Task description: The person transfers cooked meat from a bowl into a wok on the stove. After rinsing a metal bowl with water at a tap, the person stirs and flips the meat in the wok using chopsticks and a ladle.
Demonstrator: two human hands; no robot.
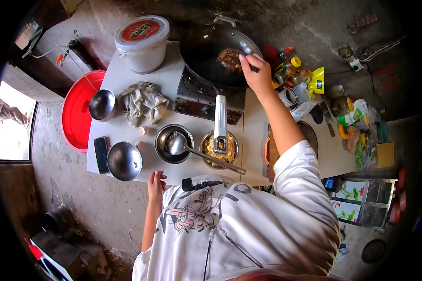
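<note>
My right hand (258,72) is closed round a dark-handled utensil (254,68) above the right side of a black wok (199,56). The utensil's working end cannot be made out. Brown food (229,59) lies in the wok beside my fingers. The wok sits on a stove (206,107), its silver handle (221,117) pointing towards me over a bowl of yellowish chopped food (213,157). Low by the table's front edge, my left hand (156,182) has loosely bent fingers and nothing visible in it. A ladle (177,144) rests across a metal bowl (160,152) nearby.
Left on the table (169,173) are a lidded white bucket (143,51), a crumpled cloth (143,103), eggshells (143,131), a phone (101,154) and two metal bowls (124,161). Bottles (290,72), bags and a knife (328,122) crowd the right. A red basin (75,112) stands beyond the left edge.
</note>
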